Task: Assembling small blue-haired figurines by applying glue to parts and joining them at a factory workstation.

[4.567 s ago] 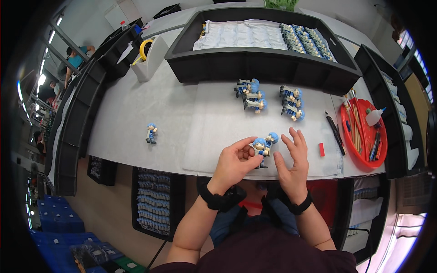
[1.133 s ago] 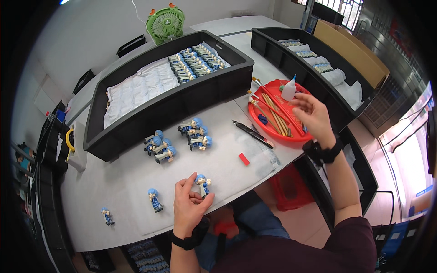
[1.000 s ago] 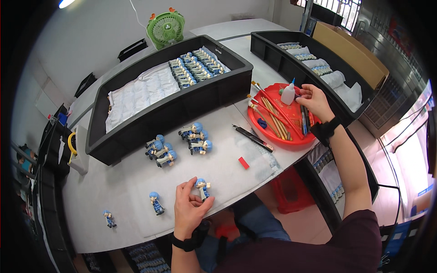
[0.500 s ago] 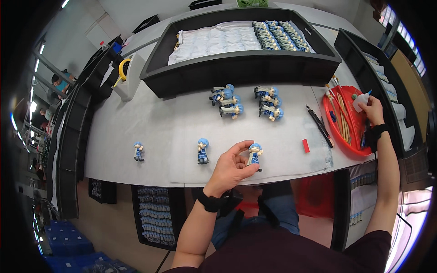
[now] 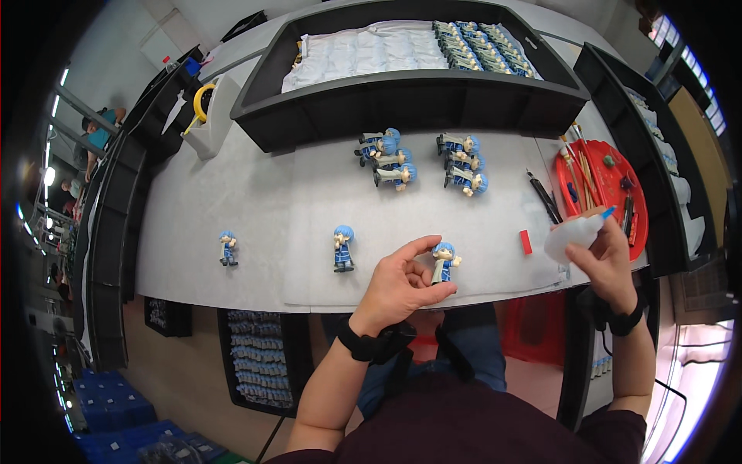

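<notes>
Since half a second ago the right hand (image 5: 607, 259) has drawn back from beside the red tray (image 5: 610, 203) at the right of the frame toward the near table edge, bringing the small white squeeze bottle (image 5: 570, 236) with it. Its fingers are wrapped around the bottle, whose long axis slants up to the right, with the blue tip pointing toward the tray. At lower centre the left hand (image 5: 398, 284) pinches a blue-haired figurine (image 5: 443, 261) between thumb and fingertips; the figurine stands nearly upright, head toward the top of the frame and feet at the near edge of the grey mat (image 5: 309, 201), tilted slightly right. A second figurine (image 5: 342, 247) stands alone just left of the hand, and a third (image 5: 226, 247) stands well apart at the left, off the mat. Two clusters of finished figurines (image 5: 421, 158) lie on their sides at centre, heads to the right, just in front of the big black bin (image 5: 402, 100). A small red block (image 5: 525, 241) lies between the two hands, with a dark pen-like tool (image 5: 545, 197) above it. Open mat stretches between the held figurine and the clusters; the table edge runs directly beneath both hands.
</notes>
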Available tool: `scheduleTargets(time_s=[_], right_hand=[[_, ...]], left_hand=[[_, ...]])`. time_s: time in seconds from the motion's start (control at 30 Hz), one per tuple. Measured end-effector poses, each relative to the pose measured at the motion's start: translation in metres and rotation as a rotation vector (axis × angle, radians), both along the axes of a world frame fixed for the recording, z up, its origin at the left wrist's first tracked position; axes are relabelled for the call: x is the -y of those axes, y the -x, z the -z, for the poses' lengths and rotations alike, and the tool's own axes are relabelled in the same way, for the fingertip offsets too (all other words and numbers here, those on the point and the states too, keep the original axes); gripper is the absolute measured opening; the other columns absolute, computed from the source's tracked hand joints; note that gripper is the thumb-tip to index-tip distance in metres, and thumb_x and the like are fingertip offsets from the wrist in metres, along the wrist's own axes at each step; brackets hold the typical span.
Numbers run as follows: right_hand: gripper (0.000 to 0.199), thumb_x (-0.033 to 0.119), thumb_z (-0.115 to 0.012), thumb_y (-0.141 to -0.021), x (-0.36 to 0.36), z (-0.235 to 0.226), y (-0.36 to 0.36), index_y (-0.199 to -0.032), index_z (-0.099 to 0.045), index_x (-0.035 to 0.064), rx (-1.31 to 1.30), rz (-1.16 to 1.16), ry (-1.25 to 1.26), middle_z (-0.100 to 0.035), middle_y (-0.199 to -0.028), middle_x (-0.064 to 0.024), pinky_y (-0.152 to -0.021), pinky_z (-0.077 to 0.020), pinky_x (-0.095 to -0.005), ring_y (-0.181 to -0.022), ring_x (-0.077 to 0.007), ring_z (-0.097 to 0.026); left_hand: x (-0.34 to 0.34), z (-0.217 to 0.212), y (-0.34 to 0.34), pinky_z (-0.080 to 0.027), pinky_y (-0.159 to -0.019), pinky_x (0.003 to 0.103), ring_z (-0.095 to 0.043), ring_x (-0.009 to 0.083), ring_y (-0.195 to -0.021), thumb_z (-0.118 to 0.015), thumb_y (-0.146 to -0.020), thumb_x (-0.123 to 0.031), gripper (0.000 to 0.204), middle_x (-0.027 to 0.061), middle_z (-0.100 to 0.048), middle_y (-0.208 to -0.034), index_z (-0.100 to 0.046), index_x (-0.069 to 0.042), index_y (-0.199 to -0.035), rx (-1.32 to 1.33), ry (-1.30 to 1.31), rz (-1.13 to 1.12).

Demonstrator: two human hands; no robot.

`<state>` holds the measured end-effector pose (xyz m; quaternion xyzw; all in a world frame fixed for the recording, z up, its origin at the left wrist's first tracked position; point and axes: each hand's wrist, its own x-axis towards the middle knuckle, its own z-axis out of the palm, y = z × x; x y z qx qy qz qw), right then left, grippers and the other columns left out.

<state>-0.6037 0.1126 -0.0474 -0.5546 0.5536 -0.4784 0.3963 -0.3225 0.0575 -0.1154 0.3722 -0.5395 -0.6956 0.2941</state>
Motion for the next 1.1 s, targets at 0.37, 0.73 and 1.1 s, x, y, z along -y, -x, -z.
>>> scheduleTargets(time_s=[0.37, 0.73, 1.1], right_hand=[[0.029, 0.012, -0.065, -0.073, -0.010, 0.014, -0.051, -0.094, -0.054, -0.0034, -0.279, -0.327, -0.187, -0.057, -0.077, -0.0090, -0.061, -0.0446, -0.0248, -0.069, -0.0117, -0.055], [0.029, 0.010, -0.065, -0.072, -0.018, 0.015, -0.058, -0.095, -0.055, -0.0039, -0.059, -0.315, -0.284, -0.058, -0.079, -0.0081, -0.062, -0.0446, -0.0242, -0.070, -0.0103, -0.054], [0.029, 0.013, -0.065, -0.073, -0.020, 0.004, -0.058, -0.096, -0.056, -0.0035, -0.077, -0.339, -0.370, -0.056, -0.082, -0.0086, -0.066, -0.0438, -0.0258, -0.075, -0.0133, -0.054]], left_hand=[[-0.010, -0.009, -0.003, -0.045, -0.058, 0.016, -0.055, 0.0066, -0.071, -0.075, -0.063, 0.001, 0.068, 0.0066, -0.058, -0.086, -0.040, 0.003, -0.121, 0.002, -0.025, -0.015], [-0.020, 0.004, 0.010, -0.049, -0.079, 0.026, -0.055, 0.0152, -0.091, -0.075, -0.063, 0.001, 0.073, 0.0104, -0.050, -0.104, -0.035, 0.002, -0.124, -0.124, 0.125, -0.123], [-0.023, 0.007, 0.014, -0.045, -0.086, 0.028, -0.052, 0.0162, -0.100, -0.054, -0.081, 0.005, 0.043, 0.0132, -0.051, -0.110, -0.038, 0.005, -0.121, -0.403, -0.148, -0.191]])
